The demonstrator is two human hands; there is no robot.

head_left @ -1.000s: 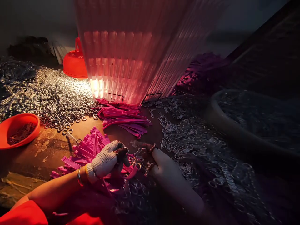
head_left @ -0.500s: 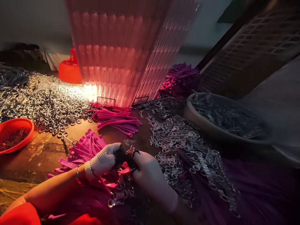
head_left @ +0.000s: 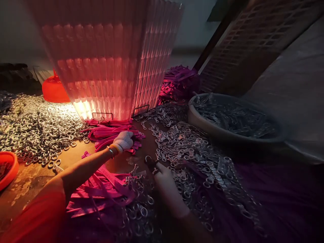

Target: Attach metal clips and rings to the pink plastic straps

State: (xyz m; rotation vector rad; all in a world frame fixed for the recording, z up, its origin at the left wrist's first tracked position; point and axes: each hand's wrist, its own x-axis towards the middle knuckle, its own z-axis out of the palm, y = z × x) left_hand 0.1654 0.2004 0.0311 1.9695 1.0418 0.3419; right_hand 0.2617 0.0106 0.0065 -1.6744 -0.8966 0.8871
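Note:
My left hand (head_left: 123,141), in a white dotted glove, reaches onto the far bundle of magenta straps (head_left: 101,135). Its fingers are curled down at the strap ends, and the fingertips are partly hidden. My right hand (head_left: 165,182), in a pale glove with dark fingertips, is closed in front of me, and a metal ring (head_left: 148,158) sticks out past its fingers. Between my arms lies a nearer heap of magenta straps (head_left: 101,189). Metal ring links (head_left: 143,212) lie beside that heap, left of my right wrist.
A large pile of metal rings (head_left: 37,125) spreads under a red lamp (head_left: 56,89). An orange bowl (head_left: 14,168) stands at left. Ribbed clear panels (head_left: 101,77) rise behind the straps. On the right are chained metal links (head_left: 192,148) and a wide tub (head_left: 196,113).
My left hand has left my right hand and moved forward to the far strap bundle. The strap piece between my hands is gone from there. The view has turned right.

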